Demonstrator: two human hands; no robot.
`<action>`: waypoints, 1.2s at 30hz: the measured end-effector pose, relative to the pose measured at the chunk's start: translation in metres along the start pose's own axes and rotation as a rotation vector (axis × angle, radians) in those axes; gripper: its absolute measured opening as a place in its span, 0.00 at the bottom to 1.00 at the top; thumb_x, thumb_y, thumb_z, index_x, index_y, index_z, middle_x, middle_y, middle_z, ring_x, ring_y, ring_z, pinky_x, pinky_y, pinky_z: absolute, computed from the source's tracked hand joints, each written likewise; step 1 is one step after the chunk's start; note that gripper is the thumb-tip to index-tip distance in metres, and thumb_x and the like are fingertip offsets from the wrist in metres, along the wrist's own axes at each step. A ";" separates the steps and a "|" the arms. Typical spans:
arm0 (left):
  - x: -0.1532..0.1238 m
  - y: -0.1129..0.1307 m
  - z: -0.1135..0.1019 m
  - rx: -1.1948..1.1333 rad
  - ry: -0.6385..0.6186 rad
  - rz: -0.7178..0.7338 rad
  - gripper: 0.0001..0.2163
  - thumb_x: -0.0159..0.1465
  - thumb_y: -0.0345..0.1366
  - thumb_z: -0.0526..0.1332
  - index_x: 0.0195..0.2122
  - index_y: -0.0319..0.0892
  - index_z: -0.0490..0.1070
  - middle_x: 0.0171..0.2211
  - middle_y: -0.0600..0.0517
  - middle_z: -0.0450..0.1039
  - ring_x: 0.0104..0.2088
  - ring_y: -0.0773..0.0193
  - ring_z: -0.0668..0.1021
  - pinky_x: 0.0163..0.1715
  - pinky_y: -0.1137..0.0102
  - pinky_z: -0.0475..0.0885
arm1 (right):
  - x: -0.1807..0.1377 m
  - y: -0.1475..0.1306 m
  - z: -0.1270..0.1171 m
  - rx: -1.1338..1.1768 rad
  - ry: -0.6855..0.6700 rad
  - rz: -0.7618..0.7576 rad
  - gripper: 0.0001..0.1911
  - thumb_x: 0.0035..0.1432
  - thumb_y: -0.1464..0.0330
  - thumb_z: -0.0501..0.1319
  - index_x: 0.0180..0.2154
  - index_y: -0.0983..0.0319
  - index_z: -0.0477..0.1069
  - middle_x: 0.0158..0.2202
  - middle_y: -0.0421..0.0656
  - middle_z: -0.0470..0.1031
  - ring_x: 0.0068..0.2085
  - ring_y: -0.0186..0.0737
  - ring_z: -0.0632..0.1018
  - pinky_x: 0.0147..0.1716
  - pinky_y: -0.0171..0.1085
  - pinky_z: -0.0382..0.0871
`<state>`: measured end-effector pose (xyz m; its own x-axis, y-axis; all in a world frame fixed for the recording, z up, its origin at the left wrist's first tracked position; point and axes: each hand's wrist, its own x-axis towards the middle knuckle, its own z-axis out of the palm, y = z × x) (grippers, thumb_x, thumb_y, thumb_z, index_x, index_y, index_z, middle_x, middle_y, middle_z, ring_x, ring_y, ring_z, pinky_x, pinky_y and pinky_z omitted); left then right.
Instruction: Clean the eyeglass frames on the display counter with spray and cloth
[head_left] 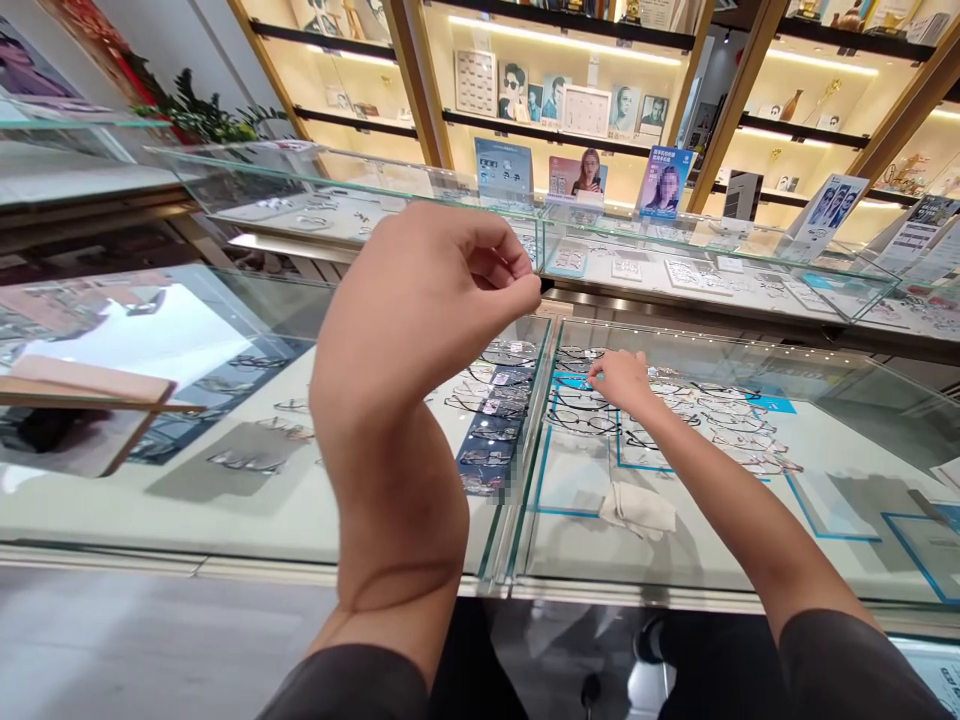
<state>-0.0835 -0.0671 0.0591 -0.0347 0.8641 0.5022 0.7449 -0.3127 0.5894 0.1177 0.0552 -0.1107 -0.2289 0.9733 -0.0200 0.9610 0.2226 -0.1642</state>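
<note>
My left hand (442, 290) is raised close to the camera with the wrist bent. Its fingers curl in to the thumb in a pinch, and whatever may be between the tips is too small to name. Farther off, my right hand (621, 380) reaches over rows of eyeglasses (585, 422). Thumb and fingertips are pinched together at the back left of those rows; what they hold is not clear. More eyeglasses (491, 433) lie on a dark strip left of the glass divider (534, 450). A crumpled pale cloth (637, 510) rests in front of the right-hand rows.
A framed mirror (142, 340) stands on the left. Blue-edged clear panels (832, 505) lie on the right. Behind is another glass display case (720, 240) with eyewear and upright cards (666, 182). Lit shelves (562, 50) line the back wall.
</note>
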 end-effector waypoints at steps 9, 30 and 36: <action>-0.003 0.003 0.003 -0.039 0.029 0.046 0.05 0.61 0.32 0.66 0.27 0.40 0.76 0.26 0.53 0.76 0.29 0.63 0.76 0.36 0.66 0.69 | 0.003 -0.007 0.005 0.004 0.001 0.006 0.14 0.68 0.71 0.60 0.36 0.57 0.85 0.43 0.48 0.84 0.49 0.49 0.77 0.54 0.48 0.58; -0.014 0.006 0.007 -0.213 0.013 0.221 0.05 0.62 0.36 0.63 0.30 0.43 0.74 0.29 0.52 0.77 0.34 0.63 0.77 0.43 0.66 0.75 | 0.018 0.002 -0.021 -0.087 -0.064 -0.171 0.21 0.69 0.75 0.49 0.40 0.59 0.82 0.57 0.49 0.81 0.56 0.57 0.70 0.56 0.55 0.62; -0.020 0.021 0.018 -0.314 -0.087 0.347 0.05 0.62 0.34 0.61 0.29 0.44 0.72 0.27 0.54 0.74 0.30 0.65 0.73 0.35 0.67 0.68 | -0.026 0.021 -0.054 0.202 0.149 -0.186 0.23 0.71 0.71 0.49 0.54 0.57 0.80 0.65 0.44 0.77 0.58 0.55 0.70 0.59 0.56 0.61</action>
<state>-0.0547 -0.0838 0.0499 0.2470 0.7130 0.6562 0.4647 -0.6814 0.5655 0.1522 0.0372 -0.0602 -0.3584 0.9178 0.1711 0.8511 0.3965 -0.3441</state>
